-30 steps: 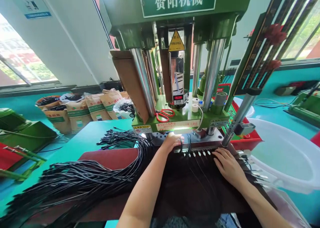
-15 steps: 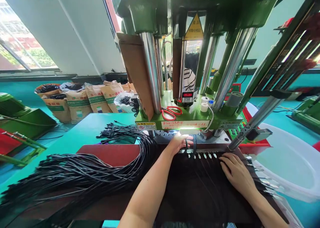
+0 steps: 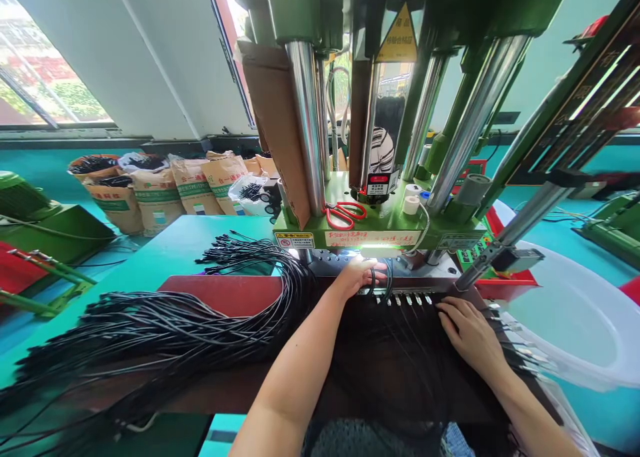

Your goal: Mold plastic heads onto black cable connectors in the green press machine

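My left hand (image 3: 356, 276) reaches under the front edge of the green press, its palm turned up. Black cables (image 3: 389, 280) loop over its fingers, which are partly curled round them. To the right of these loops, several small metal connectors (image 3: 409, 299) stand in a row along the metal bar, with cables hanging toward me. My right hand (image 3: 469, 329) lies with fingers spread on the dark work surface, its fingertips beside the row's right end. What is under its fingertips is hidden.
A large bundle of black cables (image 3: 170, 323) covers the left table. Red-handled scissors (image 3: 345, 215) lie on the green press (image 3: 300, 233) between its steel columns. A white tub (image 3: 580, 317) stands at right. Paper sacks (image 3: 160, 183) line the wall; a person (image 3: 382, 147) is behind the press.
The view has tilted slightly, so the press and sacks sit a little higher in the picture. Both hands keep nearly the same places by the connectors.
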`<state>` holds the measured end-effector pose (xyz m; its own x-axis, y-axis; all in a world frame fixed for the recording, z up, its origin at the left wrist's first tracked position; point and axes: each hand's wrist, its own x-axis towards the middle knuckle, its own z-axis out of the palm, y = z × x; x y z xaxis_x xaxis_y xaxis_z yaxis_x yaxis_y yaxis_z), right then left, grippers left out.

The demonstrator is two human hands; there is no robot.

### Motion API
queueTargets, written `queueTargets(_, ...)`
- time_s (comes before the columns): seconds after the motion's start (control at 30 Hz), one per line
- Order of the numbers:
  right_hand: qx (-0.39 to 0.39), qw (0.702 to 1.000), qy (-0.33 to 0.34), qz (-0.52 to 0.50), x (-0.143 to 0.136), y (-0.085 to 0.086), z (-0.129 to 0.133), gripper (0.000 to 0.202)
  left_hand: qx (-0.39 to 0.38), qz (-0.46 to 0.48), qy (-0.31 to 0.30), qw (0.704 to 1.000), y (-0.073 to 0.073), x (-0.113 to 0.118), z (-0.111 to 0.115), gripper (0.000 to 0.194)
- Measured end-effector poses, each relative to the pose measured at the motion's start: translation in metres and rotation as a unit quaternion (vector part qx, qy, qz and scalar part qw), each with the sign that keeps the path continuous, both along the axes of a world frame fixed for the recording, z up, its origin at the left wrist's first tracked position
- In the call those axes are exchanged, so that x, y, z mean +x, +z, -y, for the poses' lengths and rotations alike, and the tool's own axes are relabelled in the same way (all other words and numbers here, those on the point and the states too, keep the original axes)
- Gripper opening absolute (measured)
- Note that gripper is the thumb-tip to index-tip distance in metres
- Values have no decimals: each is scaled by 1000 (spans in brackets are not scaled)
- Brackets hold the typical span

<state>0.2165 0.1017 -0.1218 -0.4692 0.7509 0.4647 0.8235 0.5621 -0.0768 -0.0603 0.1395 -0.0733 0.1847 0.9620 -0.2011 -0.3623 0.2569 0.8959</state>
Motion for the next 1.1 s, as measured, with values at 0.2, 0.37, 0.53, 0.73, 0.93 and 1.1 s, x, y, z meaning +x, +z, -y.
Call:
queueTargets(0.2,-3,1000,0,-7,0,2,1,32,1,-3,-1,1000,0,0,1,20)
queueTargets(0.37,-7,1000,-1,-15,-1,3,2,31,-2,-1,1,1000,-1,0,0,20)
queueTargets(0.53,-17,1000,0,-22,-1,3,2,29,-7,-6,-4,1000,-1,0,0,22)
queueTargets(0.73,0,990,35,-134,3,7,4,21,-13,15,-6,1000,-2,0,0,28)
queueTargets(0.93,10,984,63,-167,-7,32,-2,19,-20,23,1,1000,-4,0,0,28)
queueTargets(1.1,-29,983,116,-138,-46,54,-45,25,-27,26,7,999,-2,1,-1,29)
